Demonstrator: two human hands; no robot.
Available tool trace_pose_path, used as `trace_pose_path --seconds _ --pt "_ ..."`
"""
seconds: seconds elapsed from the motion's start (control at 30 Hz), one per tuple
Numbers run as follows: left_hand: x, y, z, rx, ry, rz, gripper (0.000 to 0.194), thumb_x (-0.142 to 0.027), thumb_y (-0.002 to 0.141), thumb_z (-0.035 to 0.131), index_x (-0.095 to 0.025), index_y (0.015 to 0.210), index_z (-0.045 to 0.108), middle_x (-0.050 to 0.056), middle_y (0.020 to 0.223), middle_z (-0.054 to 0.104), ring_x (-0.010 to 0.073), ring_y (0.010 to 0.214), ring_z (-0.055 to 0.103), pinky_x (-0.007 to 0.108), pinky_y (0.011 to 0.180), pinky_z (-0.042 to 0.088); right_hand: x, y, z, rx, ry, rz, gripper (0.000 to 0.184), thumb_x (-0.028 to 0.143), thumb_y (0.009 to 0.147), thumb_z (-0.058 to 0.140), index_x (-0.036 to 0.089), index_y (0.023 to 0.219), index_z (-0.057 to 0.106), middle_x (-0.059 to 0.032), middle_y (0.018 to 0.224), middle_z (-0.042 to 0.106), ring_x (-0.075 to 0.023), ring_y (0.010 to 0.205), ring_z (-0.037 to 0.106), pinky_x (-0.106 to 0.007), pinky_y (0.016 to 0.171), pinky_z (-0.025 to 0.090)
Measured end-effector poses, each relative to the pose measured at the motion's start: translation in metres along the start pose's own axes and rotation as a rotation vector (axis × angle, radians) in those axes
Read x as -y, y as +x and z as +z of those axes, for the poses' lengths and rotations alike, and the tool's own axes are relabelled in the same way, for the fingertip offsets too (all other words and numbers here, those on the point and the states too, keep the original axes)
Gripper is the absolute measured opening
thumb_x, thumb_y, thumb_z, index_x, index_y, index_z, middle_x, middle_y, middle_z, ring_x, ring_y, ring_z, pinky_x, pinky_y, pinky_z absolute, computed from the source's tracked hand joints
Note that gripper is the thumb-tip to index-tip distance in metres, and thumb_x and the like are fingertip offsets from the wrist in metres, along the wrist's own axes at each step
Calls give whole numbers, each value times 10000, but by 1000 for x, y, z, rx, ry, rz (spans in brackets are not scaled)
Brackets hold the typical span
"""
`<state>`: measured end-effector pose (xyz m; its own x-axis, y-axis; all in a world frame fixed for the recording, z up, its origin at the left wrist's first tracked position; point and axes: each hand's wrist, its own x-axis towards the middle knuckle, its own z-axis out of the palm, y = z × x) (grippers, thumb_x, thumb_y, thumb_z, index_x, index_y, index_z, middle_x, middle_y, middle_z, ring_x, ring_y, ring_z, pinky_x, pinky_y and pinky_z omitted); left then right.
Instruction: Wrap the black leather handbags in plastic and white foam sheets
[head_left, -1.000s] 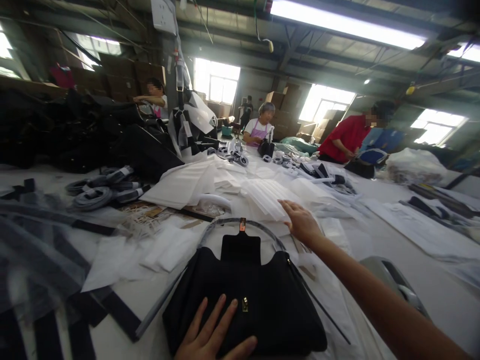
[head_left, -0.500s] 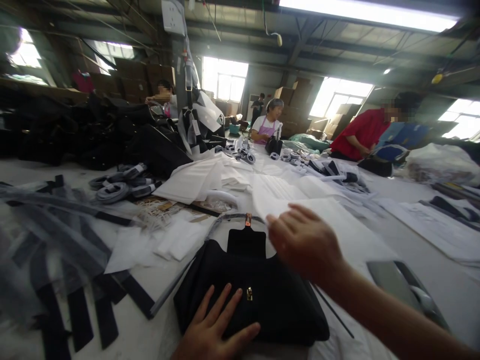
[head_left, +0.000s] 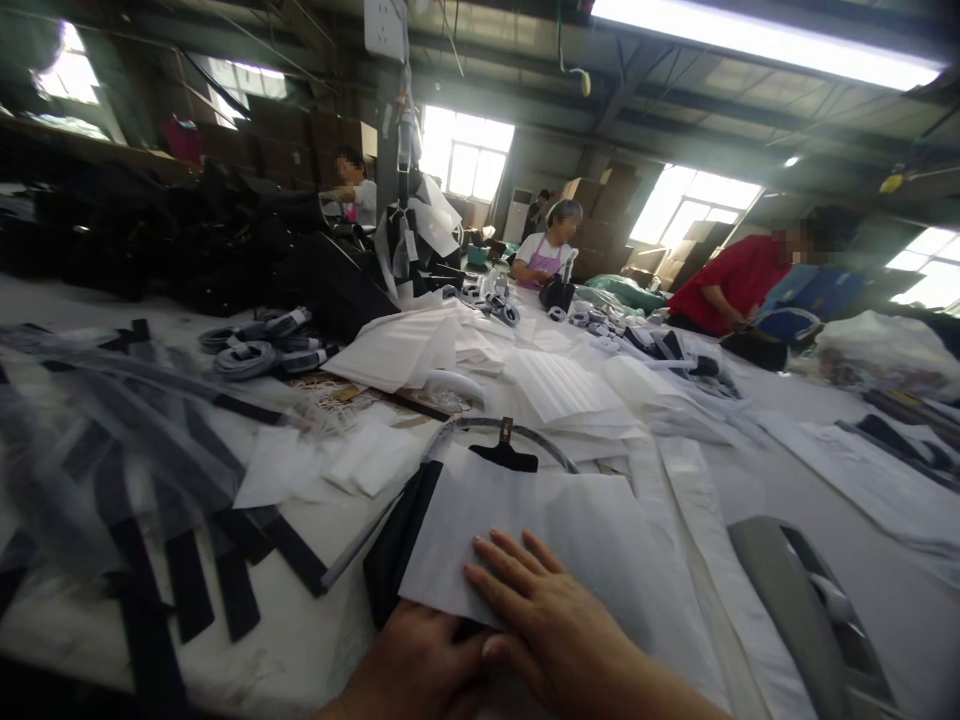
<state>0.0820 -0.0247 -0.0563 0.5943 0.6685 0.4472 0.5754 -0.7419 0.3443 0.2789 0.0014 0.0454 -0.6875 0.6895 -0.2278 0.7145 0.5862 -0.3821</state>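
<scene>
A black handbag [head_left: 396, 530] lies before me on the table, mostly covered by a white packing sheet [head_left: 577, 510]. Its wrapped handle [head_left: 551, 437] arches out at the far side, and the flap's black tab with a metal clasp piece [head_left: 506, 432] pokes out past the sheet. My right hand [head_left: 551, 615] rests flat on the sheet, fingers stretched out. At the sheet's near edge is my left hand [head_left: 416, 655], against the bag's front; its fingers go under the sheet and are hidden, so its grip does not show. The bag's gold front lock is covered.
Black straps in clear film [head_left: 187, 580] spread at left. Coiled wrapped straps [head_left: 247, 358] and a stack of white sheets [head_left: 570, 385] lie beyond the bag. A grey-green tape dispenser-like object [head_left: 787, 600] stands at right. Black bags [head_left: 187, 235] are heaped behind. Several people work farther off.
My right hand has brought a white sheet over the bag and now lies on it. My left hand's fingers, spread on the bag before, are now under the sheet.
</scene>
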Motion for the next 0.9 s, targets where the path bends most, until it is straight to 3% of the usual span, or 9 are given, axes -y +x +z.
trace_pose_path --seconds 0.1,0.17,0.27,0.33,0.5,0.63,0.83,0.9 --pt "0 -3 2 64 -98 -33 207 -242 843 602 -276 1031 681 4 780 731 184 697 679 256 686 523 10 13 7 -16 69 -102 516 415 1015 418 297 1511 337 -8 1599 276 -208 1486 191 -484 1226 92" --pt "0 -5 2 105 -158 -54 205 -209 837 596 -279 1010 682 -15 798 739 160 684 669 216 651 505 13 20 11 -33 107 -150 480 373 1024 407 287 1494 372 -3 1586 316 -186 1481 208 -458 1231 89" --pt "-1 -4 2 90 -138 -42 218 -229 797 656 -292 1003 688 8 959 749 203 831 688 268 757 527 10 26 20 -131 117 -120 448 302 1025 389 218 1464 433 -40 1559 376 -187 1476 226 -436 1228 156" --pt "-1 -4 2 32 -79 -23 219 -265 802 673 -293 1018 690 31 940 746 231 837 687 331 821 535 5 27 27 -214 108 -93 438 270 1015 399 181 1438 470 -65 1530 422 -199 1468 254 -441 1221 197" --pt "-1 -3 2 8 -10 22 242 -253 815 662 -279 1055 670 41 865 738 242 782 695 338 762 563 -1 19 36 -345 51 -20 383 297 987 488 321 1361 563 -42 1505 461 -265 1453 289 -575 1193 169" --pt "-1 -5 1 37 -23 4 273 -235 807 669 -284 1075 657 37 914 738 228 800 699 313 768 556 -2 12 30 -319 43 40 380 367 969 528 407 1345 563 -52 1562 365 -319 1468 225 -643 1153 157" --pt "-2 -7 -1 89 -26 -29 361 -222 817 655 -299 1169 621 0 806 720 180 652 654 272 706 533 -8 14 21 -250 132 26 364 394 986 501 430 1345 552 -10 1552 389 -294 1474 221 -622 1165 111" --pt "-4 -6 -3 126 -13 -50 431 -206 802 665 -304 1217 596 3 828 723 193 684 663 272 697 530 -10 17 19 -235 145 6 358 397 987 503 429 1339 557 1 1553 389 -291 1472 230 -610 1169 110"
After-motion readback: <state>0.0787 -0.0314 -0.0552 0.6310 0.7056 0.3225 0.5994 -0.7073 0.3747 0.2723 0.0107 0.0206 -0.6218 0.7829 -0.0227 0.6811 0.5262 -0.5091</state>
